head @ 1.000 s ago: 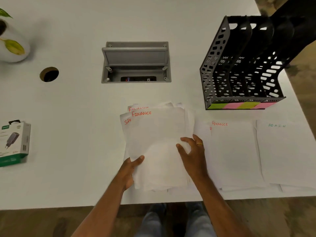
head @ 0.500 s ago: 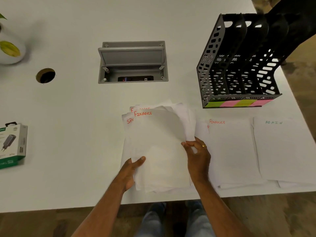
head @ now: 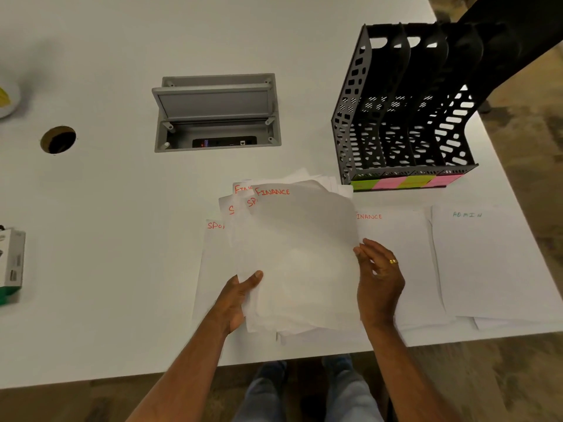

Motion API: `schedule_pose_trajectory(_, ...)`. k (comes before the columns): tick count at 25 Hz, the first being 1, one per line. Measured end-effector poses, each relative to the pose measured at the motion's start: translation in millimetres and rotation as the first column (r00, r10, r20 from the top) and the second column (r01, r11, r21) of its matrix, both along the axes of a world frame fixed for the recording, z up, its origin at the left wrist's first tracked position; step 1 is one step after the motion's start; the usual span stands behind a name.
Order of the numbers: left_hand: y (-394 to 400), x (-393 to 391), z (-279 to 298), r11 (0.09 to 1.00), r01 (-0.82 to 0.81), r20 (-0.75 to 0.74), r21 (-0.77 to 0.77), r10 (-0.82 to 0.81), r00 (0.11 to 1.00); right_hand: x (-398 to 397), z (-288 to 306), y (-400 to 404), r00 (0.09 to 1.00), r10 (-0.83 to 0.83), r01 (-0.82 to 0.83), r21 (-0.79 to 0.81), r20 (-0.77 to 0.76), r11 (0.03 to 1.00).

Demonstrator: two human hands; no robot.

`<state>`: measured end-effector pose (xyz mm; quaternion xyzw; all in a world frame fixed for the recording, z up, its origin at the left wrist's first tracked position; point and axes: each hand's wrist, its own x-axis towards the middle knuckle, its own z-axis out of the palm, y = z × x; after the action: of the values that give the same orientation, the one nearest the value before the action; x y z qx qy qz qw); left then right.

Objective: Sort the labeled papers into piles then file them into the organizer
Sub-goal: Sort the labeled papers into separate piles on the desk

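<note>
Papers still to be sorted sit in a loose, fanned stack (head: 292,257) at the near middle of the white worktop (head: 122,239), and the sorting step is plainly the one in hand; nothing appears to be filed yet, for the slots of the black organizer (head: 405,108), far right, look empty as far as can be seen. The left hand (head: 236,300) grips the stack's near left corner, thumb on top and fingers beneath. The right hand (head: 377,278), with a ring on one finger, pinches the right edge of the top sheet (head: 304,239) with curled fingertips, as though peeling it from the rest.

That top sheet reads FINANCE in red at its far left corner. My judgement is that the next move carries it a short way right onto the finance pile (head: 396,257), which lies just beside the stack and shows the same red word. It calls for separating one sheet only, since the papers are thin and cling together. Further right lies the admin pile (head: 487,263), headed in faint green. A sheet (head: 213,254) headed in red letters beginning SPO peeks out at the stack's left, partly under it; whether it starts a third pile I cannot tell.

The stack looks untidy: white sheets skewed over one another, corners splayed at the far edge, other red headings half hidden. Coloured notes (head: 405,181), green and pink, line the organizer's near lip.
</note>
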<state>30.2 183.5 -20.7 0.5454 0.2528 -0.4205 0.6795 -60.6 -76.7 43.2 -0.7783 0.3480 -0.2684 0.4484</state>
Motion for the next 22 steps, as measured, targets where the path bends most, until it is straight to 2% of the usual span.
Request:
schedule_pose_trajectory(3,-11,-3,2,1.0,-0.019,0.029,-0.02,0.02,0.999,-4,4,-16,1.0,-0.015,0.018,0.108,-0.026,0.994)
schedule_pose_trajectory(12,-50,-21,7,0.998,-0.055,0.029,-0.037,0.056,0.998,-18,8,-33,0.977,0.19,-0.183,0.084,-0.092,0.979)
schedule_pose_trajectory(14,-55,-23,8,0.998,-0.055,0.034,-0.043,0.056,0.998,-19,11,-38,0.972,0.222,-0.217,0.058,-0.081,0.974)
schedule_pose_trajectory(18,-61,-25,7,0.996,-0.056,0.034,-0.064,0.058,0.998,-21,16,-49,0.958,0.273,-0.281,-0.092,-0.091,0.955)
schedule_pose_trajectory(22,-63,-25,7,0.996,-0.078,-0.005,-0.049,0.078,0.997,-18,15,-48,0.969,0.23,-0.225,0.058,-0.092,0.973)
